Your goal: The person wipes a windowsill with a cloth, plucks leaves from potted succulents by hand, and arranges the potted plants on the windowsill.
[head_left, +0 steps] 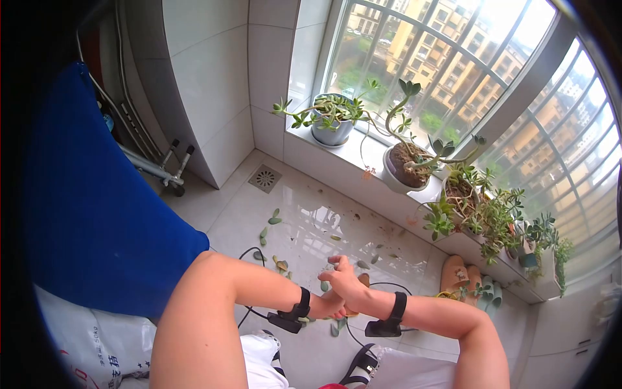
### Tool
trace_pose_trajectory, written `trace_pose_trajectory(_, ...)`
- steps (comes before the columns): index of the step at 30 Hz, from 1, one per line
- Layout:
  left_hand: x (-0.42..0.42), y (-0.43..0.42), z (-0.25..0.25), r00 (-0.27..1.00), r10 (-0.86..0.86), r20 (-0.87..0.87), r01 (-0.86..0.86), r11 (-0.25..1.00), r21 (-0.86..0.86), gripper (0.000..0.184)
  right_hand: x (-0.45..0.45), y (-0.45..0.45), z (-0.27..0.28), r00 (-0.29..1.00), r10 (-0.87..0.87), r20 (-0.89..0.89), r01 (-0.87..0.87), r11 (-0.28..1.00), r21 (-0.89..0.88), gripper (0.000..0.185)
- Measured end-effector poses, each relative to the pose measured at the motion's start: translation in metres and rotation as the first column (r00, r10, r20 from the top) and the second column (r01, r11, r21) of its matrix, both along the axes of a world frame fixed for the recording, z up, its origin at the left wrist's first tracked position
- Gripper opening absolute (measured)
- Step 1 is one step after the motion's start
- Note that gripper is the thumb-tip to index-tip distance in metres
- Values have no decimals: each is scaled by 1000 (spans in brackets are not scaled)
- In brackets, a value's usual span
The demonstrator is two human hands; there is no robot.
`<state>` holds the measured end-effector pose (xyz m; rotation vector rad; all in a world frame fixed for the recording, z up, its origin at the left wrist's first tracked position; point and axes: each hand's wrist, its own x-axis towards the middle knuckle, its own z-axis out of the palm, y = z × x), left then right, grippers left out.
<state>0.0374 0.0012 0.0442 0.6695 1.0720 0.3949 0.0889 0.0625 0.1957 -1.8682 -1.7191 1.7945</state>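
My right hand [346, 285] is over the tiled floor in the middle of the head view. Its fingers are apart and partly bent, with nothing visible in them. My left hand [328, 305] is just below and beside it, partly covered by it; fingertips show, but their grip does not. Both wrists wear black straps with small boxes and cables. Near the hands, green leaves [281, 265] lie scattered on the floor. A brown object [364, 279] peeks out behind my right hand; its kind is unclear.
Succulents in a grey pot [332, 133], a white pot [396, 172] and several more line the ledge below the barred window. Slippers [455, 275] stand by the wall. A floor drain [265, 178], blue cloth [116, 214] and white sack [107, 337] are left.
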Motion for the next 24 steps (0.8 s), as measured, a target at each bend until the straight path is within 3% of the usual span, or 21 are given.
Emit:
trace_pose_trajectory(2, -6, 6, 5, 997, -70, -19, 69, 997, -21, 55, -2, 0, 5, 1000, -7, -11, 6, 1000, -15, 64)
trace_pose_trajectory(5, -5, 6, 27, 997, 34, -67, -28, 996, 89, 59, -4, 2, 14, 998, -17, -59, 15, 1000, -28, 62)
trace_pose_trajectory(14, -2, 3, 10, 994, -66, -84, 72, 995, 73, 66, 2, 1, -1, 993, -66, -98, 62, 997, -44, 61)
trace_pose_trajectory(17, -6, 6, 35, 993, -78, -83, 78, 997, -12, 53, 4, 2, 1, 995, -48, -83, 43, 997, -61, 61)
trace_pose_trajectory(24, 7, 4, 41, 998, 56, -39, -58, 996, -63, 48, 8, 4, -5, 995, -35, -92, 29, 998, -63, 60)
